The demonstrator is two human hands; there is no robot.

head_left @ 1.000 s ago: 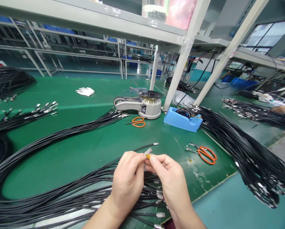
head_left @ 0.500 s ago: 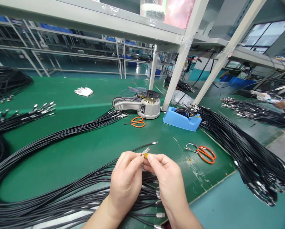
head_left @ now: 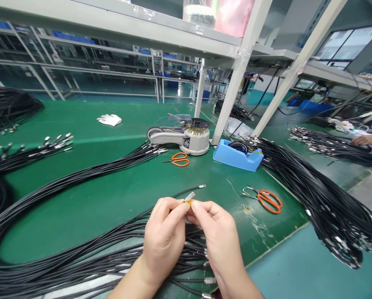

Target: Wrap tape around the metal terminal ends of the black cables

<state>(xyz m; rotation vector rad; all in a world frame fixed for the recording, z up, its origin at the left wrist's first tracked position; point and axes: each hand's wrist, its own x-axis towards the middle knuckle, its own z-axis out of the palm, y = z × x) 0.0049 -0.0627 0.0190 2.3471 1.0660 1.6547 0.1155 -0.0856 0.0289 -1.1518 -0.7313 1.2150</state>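
My left hand (head_left: 164, 232) is closed on a black cable near its end, with the silver connector (head_left: 190, 196) sticking up past the fingertips. Thumb and fingers of my right hand (head_left: 218, 226) pinch a small piece of amber tape (head_left: 190, 202) against the cable just below that connector. The fingertips of both hands nearly meet and hide most of the tape. Beneath the hands lies a bundle of black cables (head_left: 111, 245) with metal ends. One loose cable end (head_left: 202, 186) points right just beyond the fingers.
A tape dispenser machine (head_left: 193, 139) stands at the back, with orange-handled scissors (head_left: 179, 159) before it. Right of it are a blue tape holder (head_left: 237, 157), more orange scissors (head_left: 268, 201) and a hanging cable bundle (head_left: 310, 191). Another person's hand (head_left: 365, 140) is at far right.
My hands stay nearly in place; the connector tips very slightly and my fingers shift a little on the tape. At far right, the other person's hand has moved left over the cables.
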